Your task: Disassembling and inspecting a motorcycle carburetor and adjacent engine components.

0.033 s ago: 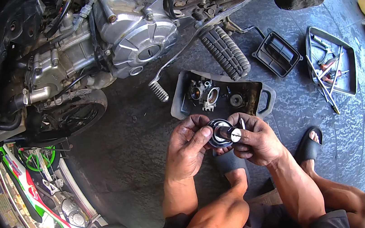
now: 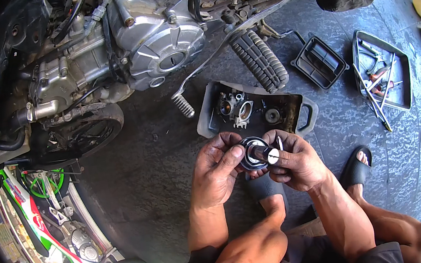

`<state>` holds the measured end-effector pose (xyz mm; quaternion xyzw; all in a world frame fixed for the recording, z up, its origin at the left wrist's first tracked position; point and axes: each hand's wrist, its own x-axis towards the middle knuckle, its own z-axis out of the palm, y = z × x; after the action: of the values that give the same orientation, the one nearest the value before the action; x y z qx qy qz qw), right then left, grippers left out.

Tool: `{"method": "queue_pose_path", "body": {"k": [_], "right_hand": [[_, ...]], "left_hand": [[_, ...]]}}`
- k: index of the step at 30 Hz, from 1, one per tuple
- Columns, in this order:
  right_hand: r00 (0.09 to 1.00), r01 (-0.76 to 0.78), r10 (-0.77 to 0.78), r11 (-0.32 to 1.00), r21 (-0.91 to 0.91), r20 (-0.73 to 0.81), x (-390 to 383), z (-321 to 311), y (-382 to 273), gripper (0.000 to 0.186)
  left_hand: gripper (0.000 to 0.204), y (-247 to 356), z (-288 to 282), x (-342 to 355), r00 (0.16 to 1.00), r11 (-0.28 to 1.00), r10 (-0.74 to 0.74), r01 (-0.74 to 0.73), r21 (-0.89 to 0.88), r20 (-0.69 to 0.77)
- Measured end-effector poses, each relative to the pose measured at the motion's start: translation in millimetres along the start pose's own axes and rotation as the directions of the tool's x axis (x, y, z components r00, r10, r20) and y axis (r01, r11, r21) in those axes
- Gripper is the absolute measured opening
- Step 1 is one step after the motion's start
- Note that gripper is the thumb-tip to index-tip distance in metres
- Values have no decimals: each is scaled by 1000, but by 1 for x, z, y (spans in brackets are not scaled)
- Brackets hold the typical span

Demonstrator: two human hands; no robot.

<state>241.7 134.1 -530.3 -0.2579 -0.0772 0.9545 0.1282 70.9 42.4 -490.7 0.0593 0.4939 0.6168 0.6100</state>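
Head view: two bare hands and the part held between them, above a dark floor [image 2: 144, 187]. Compared with the frame just before, almost nothing has changed; at most, the flanged part [image 2: 262, 152] is turned very slightly, its pale end a little farther right. Both grips match those of the preceding frame. This suggests a steady hold or a fine adjustment of the part, rather than a transfer between the hands.

The flanged part is held just beyond the near edge of an open dark container [image 2: 205, 119]. It comprises a broad, round, dark disc with a glossy rim and a paler ring within, from which a shiny dark cylinder projects, tilted toward the right hand [image 2: 298, 161]. The cylinder's end face is pale and bears a small dark notch. The thumb and fingers of the left hand [image 2: 218, 164] are clamped on the disc's rim; those of the right hand are closed about the cylinder's end. A slim, pointed piece [image 2: 279, 143] shows by the right fingers; its kind cannot be told.

Inside the container, a metal body with round openings [image 2: 236, 108] lies toward the left end, and a dark round piece [image 2: 273, 116] nearer the handled right end.
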Motion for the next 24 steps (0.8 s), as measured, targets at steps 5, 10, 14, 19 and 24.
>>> {"method": "queue_pose_path", "body": {"k": [5,10,14,19,24], "right_hand": [[1000,21,-20,999,-49,22,-2,6,-4,33],[997,8,-10,999,32,81,-2,4,-4,33],[995,31,-36,998,57,94,-2,1,-2,28],[991,104,-90,984,-146,94,-2,4,-1,24],[940,271,-337,830,-487,-52,-1,8,12,20]], "left_hand": [[17,-1,1,0,999,997,24,-22,-73,24],[19,-7,-3,1,997,979,73,-73,-191,-4],[19,-10,-6,3,989,981,120,-104,-165,85],[13,-5,0,-6,956,912,290,-288,291,38],[11,-11,11,-9,838,647,543,-462,607,60]]}}
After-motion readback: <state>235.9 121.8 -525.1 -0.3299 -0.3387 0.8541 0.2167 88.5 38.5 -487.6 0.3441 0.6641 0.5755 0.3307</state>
